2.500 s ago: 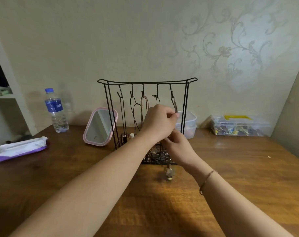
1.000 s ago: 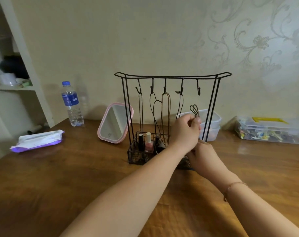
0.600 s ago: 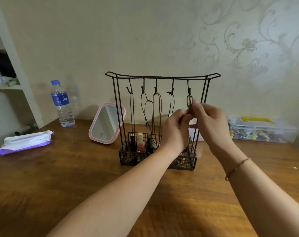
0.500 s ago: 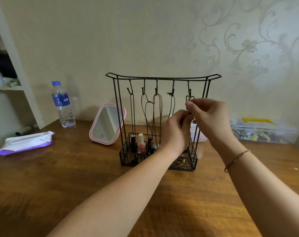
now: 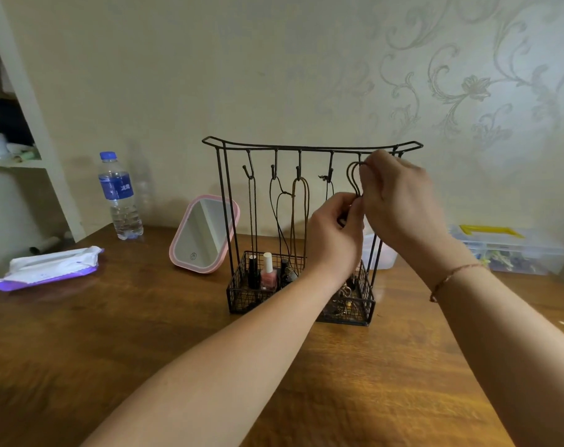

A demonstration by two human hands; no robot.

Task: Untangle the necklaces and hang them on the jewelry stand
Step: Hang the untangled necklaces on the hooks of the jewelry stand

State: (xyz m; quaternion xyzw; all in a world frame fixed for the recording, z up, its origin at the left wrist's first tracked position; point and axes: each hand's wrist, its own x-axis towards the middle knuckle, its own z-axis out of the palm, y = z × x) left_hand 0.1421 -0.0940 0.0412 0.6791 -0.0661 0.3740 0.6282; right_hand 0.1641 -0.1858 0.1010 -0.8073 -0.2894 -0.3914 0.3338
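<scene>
A black wire jewelry stand (image 5: 224,201) stands mid-table with several hooks under its top bar and a wire basket (image 5: 242,301) at its foot. Necklaces (image 5: 295,221) hang from the left and middle hooks. My right hand (image 5: 400,201) pinches the top loop of a dark cord necklace (image 5: 353,179) at the rightmost hook, just under the bar. My left hand (image 5: 335,243) pinches the same cord lower down, in front of the stand's right half. The cord's lower part is hidden behind my hands.
A pink-framed mirror (image 5: 205,235) leans left of the stand, a water bottle (image 5: 119,195) behind it. A wipes pack (image 5: 48,267) lies far left. Nail polish bottles (image 5: 268,269) sit in the basket. Clear plastic boxes (image 5: 513,250) stand at the right by the wall.
Both hands have risen with the dark cord from basket height to the rightmost hook. My right hand came from under the left one to the loop's top.
</scene>
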